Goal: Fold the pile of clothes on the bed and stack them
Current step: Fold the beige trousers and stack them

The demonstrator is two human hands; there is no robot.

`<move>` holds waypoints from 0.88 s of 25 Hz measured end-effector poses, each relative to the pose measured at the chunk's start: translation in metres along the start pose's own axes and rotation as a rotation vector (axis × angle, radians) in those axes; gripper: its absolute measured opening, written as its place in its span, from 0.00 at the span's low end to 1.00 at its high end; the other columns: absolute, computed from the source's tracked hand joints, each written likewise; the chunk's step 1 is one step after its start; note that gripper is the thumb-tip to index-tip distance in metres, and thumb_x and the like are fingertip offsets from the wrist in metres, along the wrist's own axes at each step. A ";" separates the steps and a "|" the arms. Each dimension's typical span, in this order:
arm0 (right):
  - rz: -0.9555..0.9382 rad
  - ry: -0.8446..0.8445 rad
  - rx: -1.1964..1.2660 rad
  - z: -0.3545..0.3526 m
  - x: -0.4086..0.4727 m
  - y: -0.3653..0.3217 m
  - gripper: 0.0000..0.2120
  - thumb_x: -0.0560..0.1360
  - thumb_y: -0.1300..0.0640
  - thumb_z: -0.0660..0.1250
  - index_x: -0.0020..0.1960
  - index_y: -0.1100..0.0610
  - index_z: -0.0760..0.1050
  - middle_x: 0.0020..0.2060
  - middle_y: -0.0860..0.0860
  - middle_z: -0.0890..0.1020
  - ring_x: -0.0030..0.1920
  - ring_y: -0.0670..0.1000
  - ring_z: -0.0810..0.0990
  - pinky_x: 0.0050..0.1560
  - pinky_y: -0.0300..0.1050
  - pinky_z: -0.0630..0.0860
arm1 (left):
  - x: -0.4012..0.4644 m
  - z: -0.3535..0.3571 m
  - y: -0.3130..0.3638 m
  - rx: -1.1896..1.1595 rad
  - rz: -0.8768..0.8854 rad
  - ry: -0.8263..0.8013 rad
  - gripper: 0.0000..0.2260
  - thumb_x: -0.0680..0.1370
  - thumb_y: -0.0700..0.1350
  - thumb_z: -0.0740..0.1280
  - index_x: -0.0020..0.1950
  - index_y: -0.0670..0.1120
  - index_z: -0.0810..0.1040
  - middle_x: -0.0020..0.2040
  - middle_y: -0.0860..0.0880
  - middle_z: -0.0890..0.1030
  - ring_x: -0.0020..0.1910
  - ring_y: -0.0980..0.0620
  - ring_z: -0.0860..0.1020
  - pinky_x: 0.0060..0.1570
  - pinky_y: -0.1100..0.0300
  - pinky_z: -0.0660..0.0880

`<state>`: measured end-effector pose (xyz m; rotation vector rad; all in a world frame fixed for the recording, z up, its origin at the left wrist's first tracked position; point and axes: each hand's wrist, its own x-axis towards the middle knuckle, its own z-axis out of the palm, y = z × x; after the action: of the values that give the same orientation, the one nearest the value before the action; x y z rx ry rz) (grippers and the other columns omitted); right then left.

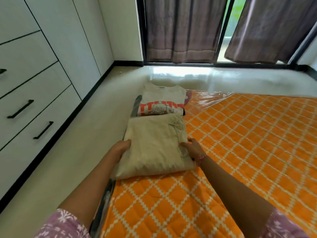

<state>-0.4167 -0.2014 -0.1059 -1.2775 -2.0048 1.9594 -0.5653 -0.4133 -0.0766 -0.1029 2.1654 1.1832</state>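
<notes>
A folded beige garment (154,146) lies at the left edge of the bed (240,143), on the orange quilted cover with its white diamond pattern. The person's two hands hold this bundle from either side. The left hand (120,148) is against the garment's left edge with its fingers tucked under or around the fold; the grip of that hand closes on the cloth, though the fingertips are hidden beneath the fabric. The right hand (193,148) is against the right edge, its thumb lying on top of the cloth and its fingers beside and below the folded layers, so that its grip pinches the garment's side. A thread bracelet (203,158) circles the right wrist. Both forearms reach forward from purple patterned sleeves (63,225) at the bottom of the view.

Just beyond the beige garment, touching or nearly touching its far edge, lies a folded white T-shirt (163,98) with a red and white printed graphic, on top of darker folded cloth whose edges show at its sides. Clear plastic wrap (211,97) covers the far corner of the mattress.

To the left of the bed is pale floor (68,160), then a white wardrobe (34,66) with drawers and black bar handles. Brown curtains (181,28) hang over a dark-framed window at the far wall.
</notes>
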 end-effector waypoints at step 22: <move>-0.635 0.457 -1.207 -0.028 -0.057 0.009 0.30 0.77 0.48 0.65 0.74 0.58 0.62 0.74 0.62 0.60 0.74 0.62 0.60 0.67 0.63 0.63 | -0.052 0.072 -0.008 0.902 0.761 0.470 0.30 0.78 0.47 0.65 0.76 0.40 0.58 0.75 0.38 0.61 0.75 0.41 0.59 0.69 0.42 0.57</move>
<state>-0.3591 -0.2130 -0.0800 -0.7988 -2.7985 0.0674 -0.4855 -0.3744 -0.0793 0.9882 3.0827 0.4046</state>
